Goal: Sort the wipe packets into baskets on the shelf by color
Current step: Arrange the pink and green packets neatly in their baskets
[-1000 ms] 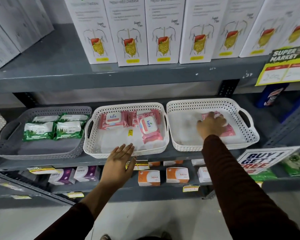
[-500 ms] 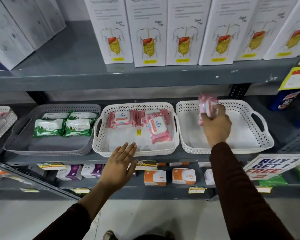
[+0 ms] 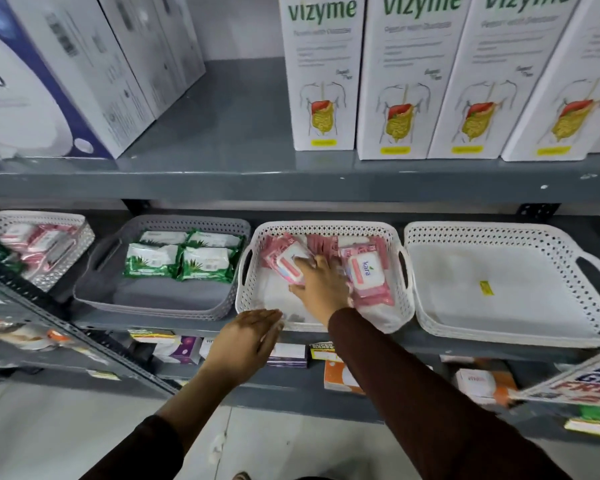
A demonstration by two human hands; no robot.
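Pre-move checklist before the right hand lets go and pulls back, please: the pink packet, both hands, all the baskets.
1. Right hand over the middle white basket: ok.
2. Pink packet under it, among other pink ones: ok.
3. Packet lying flat and released: cannot tell.
4. Grey basket holds only green packets: ok.
5. Right white basket emptied: ok.
6. Left hand at the shelf edge, outside the basket: ok.

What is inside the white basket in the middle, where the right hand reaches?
The middle white basket holds only pink wipe packets. The right hand lies on one, covering part of it and the floor beneath.
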